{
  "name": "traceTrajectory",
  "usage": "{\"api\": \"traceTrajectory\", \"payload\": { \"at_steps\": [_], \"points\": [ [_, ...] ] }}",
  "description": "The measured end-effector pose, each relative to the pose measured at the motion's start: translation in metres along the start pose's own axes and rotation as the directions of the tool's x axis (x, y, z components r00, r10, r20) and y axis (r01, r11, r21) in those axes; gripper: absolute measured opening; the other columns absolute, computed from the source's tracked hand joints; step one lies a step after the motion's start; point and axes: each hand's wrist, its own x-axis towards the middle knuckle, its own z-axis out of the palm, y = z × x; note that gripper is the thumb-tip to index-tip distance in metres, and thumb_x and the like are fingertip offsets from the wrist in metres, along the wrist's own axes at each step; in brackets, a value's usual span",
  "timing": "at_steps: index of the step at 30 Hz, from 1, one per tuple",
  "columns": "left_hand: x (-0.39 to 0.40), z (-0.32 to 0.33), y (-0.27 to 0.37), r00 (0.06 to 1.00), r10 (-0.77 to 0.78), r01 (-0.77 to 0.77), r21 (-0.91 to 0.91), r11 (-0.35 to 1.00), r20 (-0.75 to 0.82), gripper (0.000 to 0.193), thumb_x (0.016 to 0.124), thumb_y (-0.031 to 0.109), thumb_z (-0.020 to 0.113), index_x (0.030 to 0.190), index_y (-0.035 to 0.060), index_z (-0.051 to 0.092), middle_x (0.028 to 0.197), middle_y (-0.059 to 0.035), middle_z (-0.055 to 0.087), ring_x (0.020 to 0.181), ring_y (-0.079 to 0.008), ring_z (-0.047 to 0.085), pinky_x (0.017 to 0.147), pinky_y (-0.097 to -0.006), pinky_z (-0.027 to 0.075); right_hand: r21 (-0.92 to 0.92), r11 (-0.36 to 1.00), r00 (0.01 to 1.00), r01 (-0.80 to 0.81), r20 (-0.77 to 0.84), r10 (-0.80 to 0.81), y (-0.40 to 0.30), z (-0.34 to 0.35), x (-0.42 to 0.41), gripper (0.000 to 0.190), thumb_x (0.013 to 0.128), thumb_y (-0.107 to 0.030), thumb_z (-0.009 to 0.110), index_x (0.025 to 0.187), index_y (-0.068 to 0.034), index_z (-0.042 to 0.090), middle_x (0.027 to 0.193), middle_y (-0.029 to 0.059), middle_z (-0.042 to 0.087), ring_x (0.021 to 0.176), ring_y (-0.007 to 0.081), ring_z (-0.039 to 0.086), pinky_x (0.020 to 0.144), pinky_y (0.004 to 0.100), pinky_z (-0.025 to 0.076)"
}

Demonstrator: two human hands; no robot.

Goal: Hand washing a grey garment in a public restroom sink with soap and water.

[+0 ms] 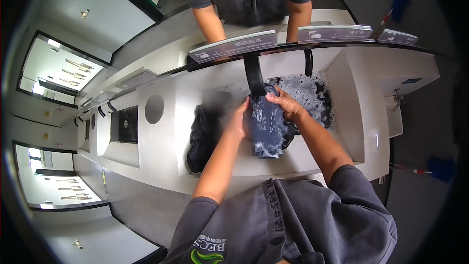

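A wet dark grey-blue cloth (268, 126), bundled and streaked with suds, is held between my two hands in front of the black faucet (253, 75). My left hand (240, 119) grips the bundle along its left side. Near its upper right, my right hand (287, 103) has the thumb laid over the fabric; foam clings to this hand. Below the cloth is a white washbasin (234, 168). To the right, soapy water (304, 92) with many bubbles stands in the basin. Another dark cloth bundle (203, 139) lies at the basin's left side, partly blurred.
A second black spout (309, 62) hangs right of the faucet. Signs (234, 47) run along the mirror's lower edge. Leftward, the counter (161, 146) has a round opening (154, 109) and another basin (124, 123). A blue mop head (441, 169) is at far right.
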Motion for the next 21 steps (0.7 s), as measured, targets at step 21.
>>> {"api": "traceTrajectory", "payload": {
  "at_steps": [21],
  "points": [
    [0.048, -0.006, -0.08, 0.969, 0.138, -0.172, -0.161, 0.972, -0.203, 0.03, 0.092, 0.031, 0.04, 0.114, 0.0104, 0.046, 0.109, -0.0037, 0.053, 0.095, -0.0148, 0.055, 0.083, -0.0307, 0.046, -0.971, 0.026, 0.656, 0.238, 0.141, -0.741, 0.021, 0.003, 0.016, 0.028, 0.077, -0.033, 0.057, 0.067, -0.007, 0.055, 0.072, 0.0144, 0.054, 0.07, 0.0313, 0.055, 0.057, 0.0396, 0.045]
  ]
}}
